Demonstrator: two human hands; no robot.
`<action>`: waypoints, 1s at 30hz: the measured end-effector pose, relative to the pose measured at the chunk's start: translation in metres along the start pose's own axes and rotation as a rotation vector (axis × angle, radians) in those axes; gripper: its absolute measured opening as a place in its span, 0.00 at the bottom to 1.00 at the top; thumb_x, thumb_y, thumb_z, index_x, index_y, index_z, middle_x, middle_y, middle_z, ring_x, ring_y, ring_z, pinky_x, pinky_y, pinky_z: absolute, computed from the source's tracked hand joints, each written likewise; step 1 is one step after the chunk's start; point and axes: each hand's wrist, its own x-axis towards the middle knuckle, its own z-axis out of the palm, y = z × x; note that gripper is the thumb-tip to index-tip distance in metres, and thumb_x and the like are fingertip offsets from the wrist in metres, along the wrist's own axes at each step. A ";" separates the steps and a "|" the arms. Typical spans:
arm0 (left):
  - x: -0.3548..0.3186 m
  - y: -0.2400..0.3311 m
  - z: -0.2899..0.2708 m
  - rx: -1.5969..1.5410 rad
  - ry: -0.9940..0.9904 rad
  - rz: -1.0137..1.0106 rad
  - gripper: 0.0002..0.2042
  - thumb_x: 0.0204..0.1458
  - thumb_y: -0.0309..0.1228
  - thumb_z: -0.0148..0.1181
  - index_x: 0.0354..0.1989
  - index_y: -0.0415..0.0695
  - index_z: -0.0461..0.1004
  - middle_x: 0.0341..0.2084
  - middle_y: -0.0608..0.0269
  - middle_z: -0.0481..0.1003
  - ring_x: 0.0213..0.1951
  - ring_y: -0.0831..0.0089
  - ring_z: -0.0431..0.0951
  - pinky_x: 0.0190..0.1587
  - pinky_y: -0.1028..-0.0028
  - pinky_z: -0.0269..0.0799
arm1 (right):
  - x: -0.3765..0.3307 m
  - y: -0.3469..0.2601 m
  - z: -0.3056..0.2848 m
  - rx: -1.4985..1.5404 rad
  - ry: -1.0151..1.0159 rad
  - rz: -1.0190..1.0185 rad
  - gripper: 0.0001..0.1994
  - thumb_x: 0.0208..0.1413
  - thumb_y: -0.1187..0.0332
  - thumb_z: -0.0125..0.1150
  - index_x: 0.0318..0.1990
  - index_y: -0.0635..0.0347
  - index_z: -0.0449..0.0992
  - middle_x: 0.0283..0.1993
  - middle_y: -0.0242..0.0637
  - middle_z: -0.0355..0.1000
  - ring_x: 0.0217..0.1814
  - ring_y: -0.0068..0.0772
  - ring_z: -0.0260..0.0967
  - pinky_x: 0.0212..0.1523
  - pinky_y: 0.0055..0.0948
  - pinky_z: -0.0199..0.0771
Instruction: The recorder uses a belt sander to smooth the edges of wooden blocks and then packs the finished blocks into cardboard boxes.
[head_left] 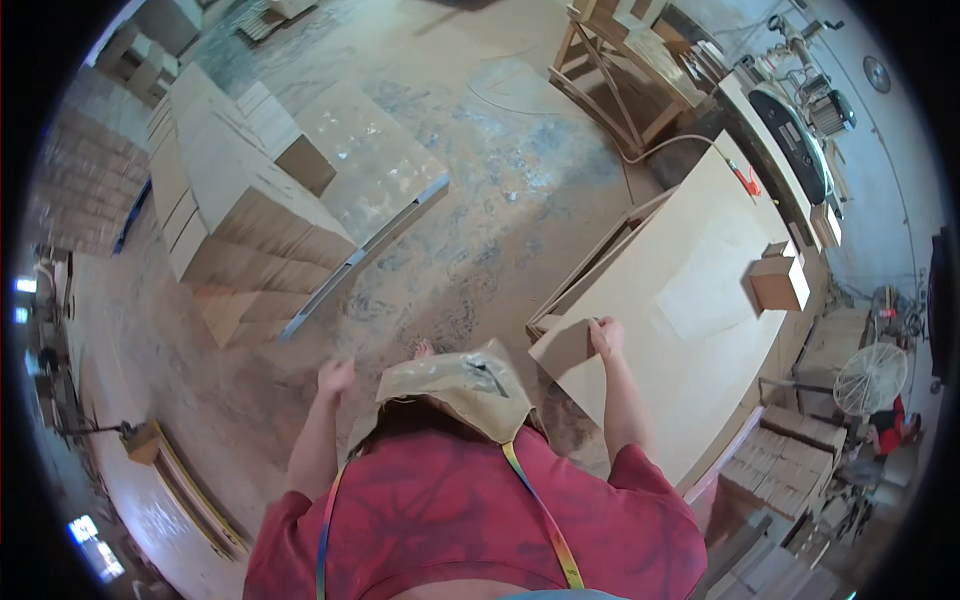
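Note:
My left hand (337,377) hangs in the air left of my apron (455,385), its fingers curled into a loose fist with nothing showing in them. Over the near left part of a pale board-topped table (690,330), my right hand (606,336) is closed, thumb and fingers pressed together. Beside its fingertips lies a darker brown patch (568,347); whether this is a thin panel in my grip or a shadow, I cannot tell. Farther right on the board stands a small brown box-like block (780,282).
Left of me, stacked cardboard-coloured panels (260,220) stand by a low platform (375,160). A red-handled air gun (746,178) with a hose lies on the table's far end. A wooden stand (625,75), a white fan (870,380) and bundled stacks (780,460) are around the right side.

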 end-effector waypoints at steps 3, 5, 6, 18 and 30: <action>0.102 0.152 -0.045 -0.429 -0.514 0.287 0.20 0.64 0.47 0.65 0.37 0.38 0.86 0.24 0.64 0.79 0.24 0.70 0.74 0.29 0.69 0.69 | -0.027 0.008 -0.010 -0.021 -0.051 0.089 0.23 0.61 0.52 0.64 0.37 0.68 0.86 0.35 0.53 0.85 0.39 0.59 0.81 0.45 0.48 0.83; 0.119 0.197 -0.036 -0.561 -0.705 0.351 0.19 0.64 0.45 0.66 0.37 0.38 0.86 0.24 0.65 0.79 0.24 0.72 0.74 0.29 0.71 0.69 | -0.033 0.020 -0.023 -0.120 -0.139 0.175 0.23 0.61 0.52 0.64 0.38 0.68 0.86 0.35 0.52 0.84 0.39 0.58 0.81 0.45 0.47 0.83; 0.131 0.227 -0.023 -0.399 -0.473 0.346 0.18 0.65 0.44 0.65 0.38 0.39 0.87 0.25 0.65 0.80 0.24 0.73 0.73 0.29 0.72 0.68 | -0.037 0.022 -0.026 -0.172 -0.199 0.206 0.23 0.61 0.52 0.64 0.38 0.68 0.87 0.35 0.52 0.84 0.39 0.58 0.81 0.45 0.46 0.83; 0.160 0.218 0.014 0.014 -0.372 0.158 0.15 0.66 0.40 0.65 0.33 0.40 0.85 0.25 0.62 0.81 0.26 0.70 0.76 0.31 0.73 0.71 | 0.027 -0.198 0.005 0.128 -0.036 -0.151 0.21 0.66 0.54 0.64 0.45 0.66 0.88 0.35 0.44 0.84 0.38 0.44 0.80 0.46 0.39 0.81; 0.253 0.514 0.167 0.262 -0.410 0.490 0.22 0.62 0.49 0.68 0.35 0.37 0.85 0.27 0.59 0.80 0.29 0.69 0.77 0.34 0.70 0.75 | 0.148 -0.265 -0.072 0.575 -0.051 -0.023 0.26 0.74 0.48 0.58 0.53 0.68 0.83 0.47 0.43 0.82 0.44 0.35 0.80 0.49 0.33 0.80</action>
